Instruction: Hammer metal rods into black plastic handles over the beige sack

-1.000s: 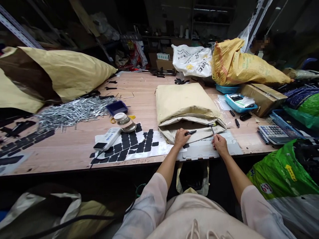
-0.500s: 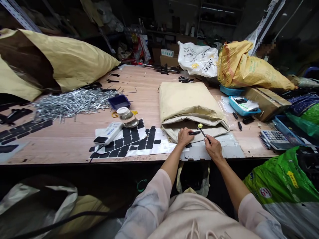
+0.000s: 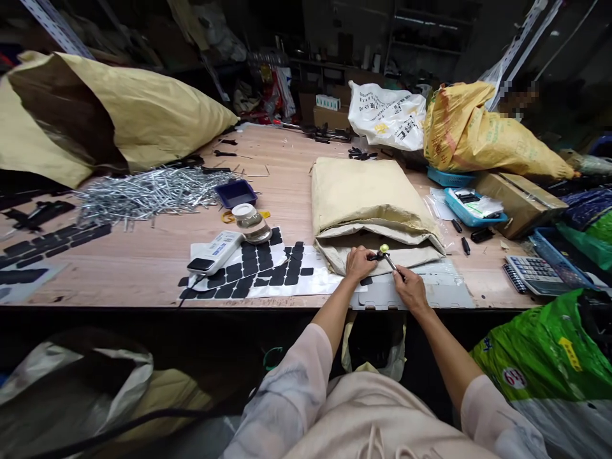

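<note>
My left hand [image 3: 359,262] is closed on a small black part [image 3: 375,257] at the open mouth of a flat tan paper sack [image 3: 368,185]. What kind of part it is, I cannot make out. In the fingers of my right hand [image 3: 410,288] is what looks like a small hammer [image 3: 390,261], with a thin metal shaft and a round yellow head. That head is right at the black part's end; whether they touch, I cannot tell. Beneath both hands lies a grey sheet [image 3: 435,290] along the table's front edge.
On the left are a heap of metal rods [image 3: 148,194], a dark blue tray [image 3: 236,193], a lidded glass jar [image 3: 252,226], a white device [image 3: 216,252] and sheets of black pads [image 3: 239,271]. A calculator [image 3: 535,275] and a green sack [image 3: 535,347] stand at right.
The hammer's yellow head and the black part in my left hand have come together. The whole view has shifted slightly, so things appear a little further right.
</note>
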A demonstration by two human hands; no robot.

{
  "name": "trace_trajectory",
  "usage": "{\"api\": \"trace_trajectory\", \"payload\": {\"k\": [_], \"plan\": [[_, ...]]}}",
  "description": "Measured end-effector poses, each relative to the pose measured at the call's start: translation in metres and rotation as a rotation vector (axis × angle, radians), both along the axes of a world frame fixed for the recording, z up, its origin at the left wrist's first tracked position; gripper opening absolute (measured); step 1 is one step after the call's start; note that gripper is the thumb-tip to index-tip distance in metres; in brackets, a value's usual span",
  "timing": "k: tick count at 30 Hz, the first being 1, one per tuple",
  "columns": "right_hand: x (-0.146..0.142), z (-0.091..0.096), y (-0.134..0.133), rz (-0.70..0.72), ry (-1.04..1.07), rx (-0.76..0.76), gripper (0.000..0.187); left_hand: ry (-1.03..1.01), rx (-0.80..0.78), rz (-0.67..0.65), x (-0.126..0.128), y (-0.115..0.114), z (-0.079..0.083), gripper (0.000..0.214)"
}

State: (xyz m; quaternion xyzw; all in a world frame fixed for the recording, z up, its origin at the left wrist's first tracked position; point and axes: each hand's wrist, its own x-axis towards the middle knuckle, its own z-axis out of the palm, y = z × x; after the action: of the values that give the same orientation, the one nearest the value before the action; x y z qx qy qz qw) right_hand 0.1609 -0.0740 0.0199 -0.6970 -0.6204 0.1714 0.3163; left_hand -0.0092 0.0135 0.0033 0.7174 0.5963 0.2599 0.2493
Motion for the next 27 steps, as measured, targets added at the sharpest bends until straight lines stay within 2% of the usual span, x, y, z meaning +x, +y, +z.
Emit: {"api": "trace_trajectory", "payload": {"k": [2, 5, 8, 10, 12, 15, 18, 20, 21, 23, 25, 27], "plan": [[0.013, 0.000, 0.004, -0.074, 0.034, -0.004, 0.035, -0.007, -0.001, -0.007, 0.000, 0.000, -0.002, 0.022], [0.034, -0.001, 0.011, -0.188, -0.049, -0.008, 0.035, -0.024, -0.011, -0.008, 0.000, 0.002, -0.001, 0.020], [0.048, -0.003, 0.018, -0.204, -0.121, -0.016, 0.035, -0.058, -0.026, -0.036, -0.004, 0.000, 0.007, 0.020], [0.052, -0.005, 0.021, -0.194, -0.121, -0.013, 0.035, -0.115, 0.007, -0.091, -0.010, -0.011, 0.015, 0.021], [0.053, -0.006, 0.022, -0.183, -0.110, -0.014, 0.033, -0.179, 0.099, -0.165, -0.016, -0.036, 0.020, 0.022], [0.053, -0.006, 0.022, -0.170, -0.115, -0.021, 0.032, -0.192, 0.241, -0.286, -0.025, -0.092, 0.017, 0.021], [0.051, -0.004, 0.021, -0.173, -0.125, -0.020, 0.030, -0.050, 0.273, -0.350, -0.027, -0.145, 0.005, 0.022], [0.049, -0.002, 0.019, -0.164, -0.126, -0.017, 0.030, 0.049, 0.285, -0.373, -0.022, -0.161, 0.001, 0.029], [0.048, -0.002, 0.018, -0.157, -0.129, -0.014, 0.030, 0.079, 0.297, -0.384, -0.018, -0.160, 0.001, 0.033], [0.046, -0.001, 0.017, -0.148, -0.142, -0.004, 0.030, 0.097, 0.324, -0.378, -0.007, -0.141, 0.007, 0.033], [0.044, -0.001, 0.016, -0.150, -0.159, 0.002, 0.030, 0.098, 0.330, -0.288, 0.005, -0.101, 0.015, 0.028], [0.044, -0.001, 0.016, -0.152, -0.173, 0.001, 0.029, 0.121, 0.294, -0.118, 0.016, -0.053, 0.022, 0.029]]}}
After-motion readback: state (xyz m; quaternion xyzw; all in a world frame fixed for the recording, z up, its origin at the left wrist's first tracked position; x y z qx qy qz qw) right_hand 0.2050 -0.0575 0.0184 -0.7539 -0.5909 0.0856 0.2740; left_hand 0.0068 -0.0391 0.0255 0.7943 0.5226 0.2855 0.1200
